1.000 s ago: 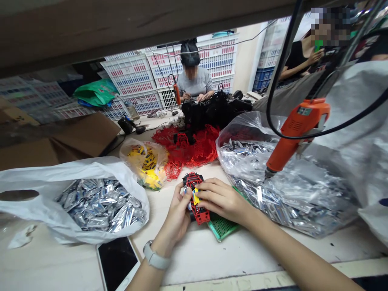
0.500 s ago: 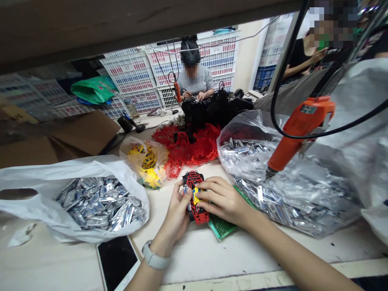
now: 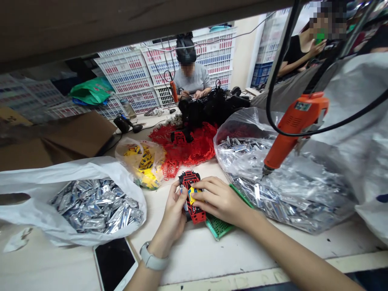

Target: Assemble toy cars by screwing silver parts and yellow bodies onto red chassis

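Observation:
A red plastic toy frame (image 3: pixel 191 197) with a yellow and blue part set into it is held between both my hands just above the white table. My left hand (image 3: pixel 172 218) grips the frame's left side with curled fingers; a grey watch is on that wrist. My right hand (image 3: pixel 220 199) closes over the frame from the right, fingertips pressing on the yellow part. A green perforated tray (image 3: pixel 222 226) lies under the frame and my right hand.
An orange electric screwdriver (image 3: pixel 291 131) hangs on a cable at the right above a clear bag of silver packets (image 3: pixel 281 186). A white bag of silver packets (image 3: pixel 91 206), a phone (image 3: pixel 113 262), a bag of yellow parts (image 3: pixel 142 161) and red frames (image 3: pixel 188 147) surround my hands. A person works opposite.
My hands and the red frame stay together with only slight finger shifts; the view has drifted a little, moving everything slightly left in the picture.

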Motion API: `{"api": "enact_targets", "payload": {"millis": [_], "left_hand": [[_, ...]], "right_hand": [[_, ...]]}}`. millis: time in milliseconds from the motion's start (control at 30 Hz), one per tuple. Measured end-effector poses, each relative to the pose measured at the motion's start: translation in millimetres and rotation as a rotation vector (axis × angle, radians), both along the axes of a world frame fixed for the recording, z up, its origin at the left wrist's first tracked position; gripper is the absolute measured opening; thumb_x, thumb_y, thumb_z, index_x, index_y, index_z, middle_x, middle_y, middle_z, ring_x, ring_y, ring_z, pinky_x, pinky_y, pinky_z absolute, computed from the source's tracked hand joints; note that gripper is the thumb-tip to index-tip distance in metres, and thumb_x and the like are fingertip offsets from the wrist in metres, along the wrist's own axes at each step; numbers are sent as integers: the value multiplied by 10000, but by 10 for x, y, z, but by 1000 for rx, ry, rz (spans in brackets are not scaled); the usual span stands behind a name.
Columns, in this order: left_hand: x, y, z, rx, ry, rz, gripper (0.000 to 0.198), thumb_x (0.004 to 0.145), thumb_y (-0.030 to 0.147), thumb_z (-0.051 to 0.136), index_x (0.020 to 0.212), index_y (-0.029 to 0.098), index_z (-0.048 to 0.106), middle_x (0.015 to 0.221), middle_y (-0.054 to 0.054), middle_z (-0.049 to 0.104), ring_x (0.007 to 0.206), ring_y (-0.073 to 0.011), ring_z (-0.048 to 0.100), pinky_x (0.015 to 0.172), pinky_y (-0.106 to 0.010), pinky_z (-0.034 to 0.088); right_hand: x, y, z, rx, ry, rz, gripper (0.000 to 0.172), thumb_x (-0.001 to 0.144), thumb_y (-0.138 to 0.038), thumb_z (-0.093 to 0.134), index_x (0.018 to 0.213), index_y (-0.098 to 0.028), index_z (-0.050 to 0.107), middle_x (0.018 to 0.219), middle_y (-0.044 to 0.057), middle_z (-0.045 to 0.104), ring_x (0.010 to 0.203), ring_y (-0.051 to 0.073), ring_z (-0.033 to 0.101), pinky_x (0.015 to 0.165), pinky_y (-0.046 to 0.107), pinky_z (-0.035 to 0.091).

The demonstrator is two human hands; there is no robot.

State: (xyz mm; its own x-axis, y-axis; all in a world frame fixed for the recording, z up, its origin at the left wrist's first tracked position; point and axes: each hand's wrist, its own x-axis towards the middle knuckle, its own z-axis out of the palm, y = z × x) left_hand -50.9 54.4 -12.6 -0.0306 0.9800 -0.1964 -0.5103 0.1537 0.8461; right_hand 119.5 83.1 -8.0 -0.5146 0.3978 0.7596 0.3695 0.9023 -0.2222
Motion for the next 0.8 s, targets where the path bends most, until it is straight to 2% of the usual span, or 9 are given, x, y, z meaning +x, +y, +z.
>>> {"api": "enact_targets", "payload": {"millis": [300, 400, 533, 633, 700, 733, 800], "left_hand": [[-18, 13, 5, -15, 27, 20, 707, 622, 496, 951, 1165, 245, 577, 1009, -20, 764, 937, -223, 744, 872, -339, 585], [-27, 7, 5, -6, 24, 15, 690, 648, 488, 937, 1184, 251, 573, 1027, -26, 757, 972, -232, 740, 887, -345, 581], [-33, -9, 35, 47, 58, -12, 703, 612, 374, 968, 1185, 249, 581, 1126, -61, 747, 1028, -242, 723, 893, -332, 578], [-28, -22, 59, 64, 101, -8, 698, 590, 317, 971, 1164, 234, 583, 1059, -47, 747, 933, -217, 727, 824, -301, 587], [-26, -25, 62, 59, 109, -19, 698, 596, 309, 960, 1167, 230, 565, 1005, -40, 747, 850, -204, 726, 766, -300, 596], [-28, -23, 57, 52, 111, -31, 703, 598, 299, 953, 1171, 231, 552, 986, -40, 749, 813, -202, 725, 737, -305, 601], [-35, -9, 39, 37, 114, -36, 705, 601, 274, 936, 1176, 235, 530, 949, -35, 752, 756, -198, 721, 683, -307, 603]], "right_hand": [[-29, -19, -13, 9, -6, -17, 113, 999, -234, 612, 1021, -172, 704, 1095, 129, 753, 1020, 235, 660, 856, 395, 605], [-29, -14, -22, -12, -13, -26, 73, 974, -222, 653, 1005, -181, 704, 1112, 122, 748, 1035, 237, 653, 874, 394, 593], [-35, -11, -21, -71, 0, -29, 60, 967, -220, 657, 996, -200, 706, 1155, 115, 744, 1077, 251, 636, 890, 425, 596], [-15, -36, 14, -79, 38, 4, 118, 960, -163, 623, 1027, -205, 709, 1240, 120, 714, 1132, 264, 637, 935, 445, 596], [44, -61, 73, -34, 118, 9, 211, 947, -116, 575, 1093, -213, 692, 1259, 120, 694, 1114, 257, 662, 914, 426, 605], [97, -69, 114, 11, 187, -39, 265, 944, -101, 547, 1137, -226, 679, 1235, 112, 693, 1081, 251, 675, 890, 423, 607], [259, -54, 215, 202, 455, -268, 321, 941, -109, 517, 1169, -272, 674, 1107, 85, 693, 1010, 263, 676, 873, 460, 592]]}}
